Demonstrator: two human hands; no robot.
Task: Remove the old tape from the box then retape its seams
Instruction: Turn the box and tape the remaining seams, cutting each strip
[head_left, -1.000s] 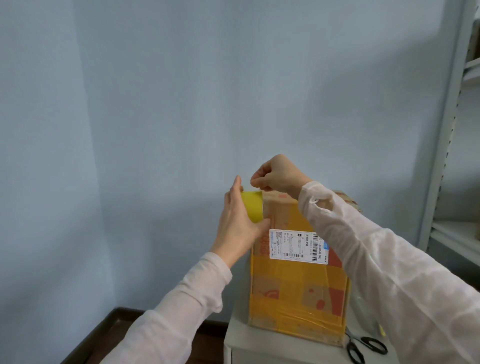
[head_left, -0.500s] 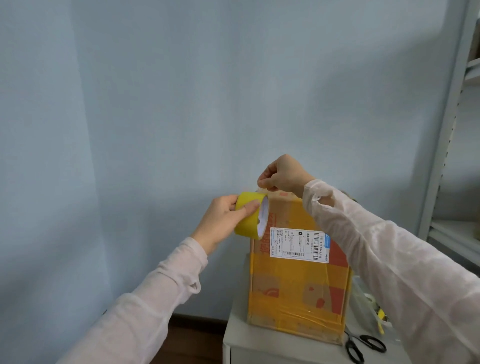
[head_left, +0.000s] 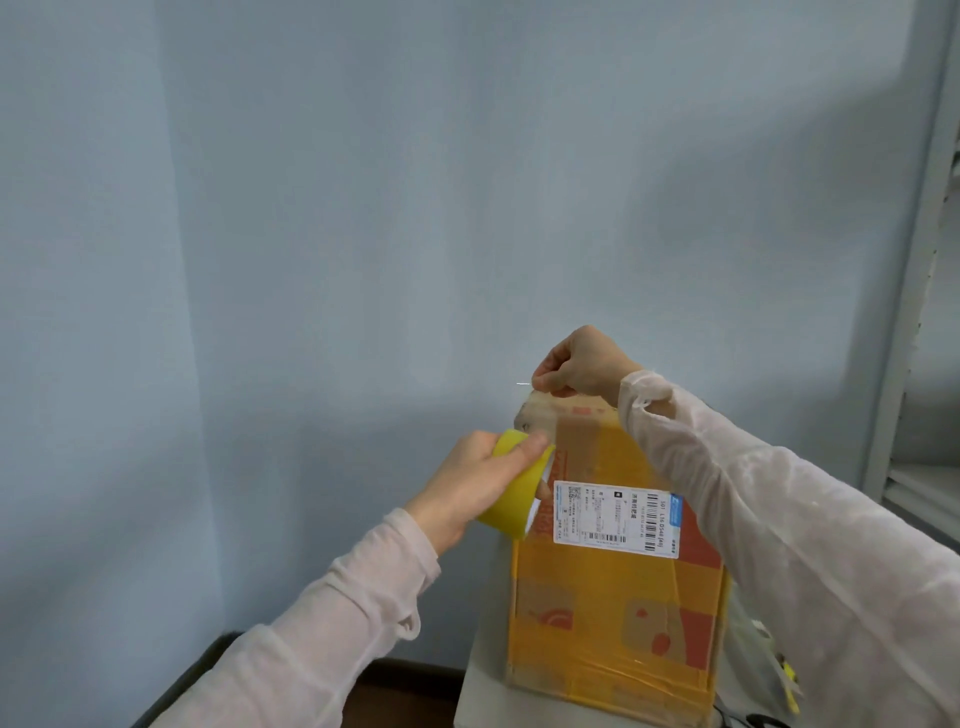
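A cardboard box (head_left: 613, 613) stands upright on a white surface, wrapped in yellowish tape, with a white shipping label (head_left: 615, 518) on its near face. My left hand (head_left: 475, 483) grips a yellow tape roll (head_left: 511, 488) just left of the box's upper left edge. My right hand (head_left: 582, 364) is curled at the box's top left corner, pinching the tape end there. A clear strip of tape seems to run from the roll up to that corner. The box's far side is hidden.
The box rests on a white table top (head_left: 480, 691) at the lower right. Black scissors (head_left: 763, 721) lie at the table's bottom right, beside a clear bag with a yellow item (head_left: 787, 675). A grey shelf upright (head_left: 904, 291) rises on the right. A blue wall is behind.
My left hand has drawn the yellow roll down and to the left, away from the box's top corner. My right hand has stayed at the top corner.
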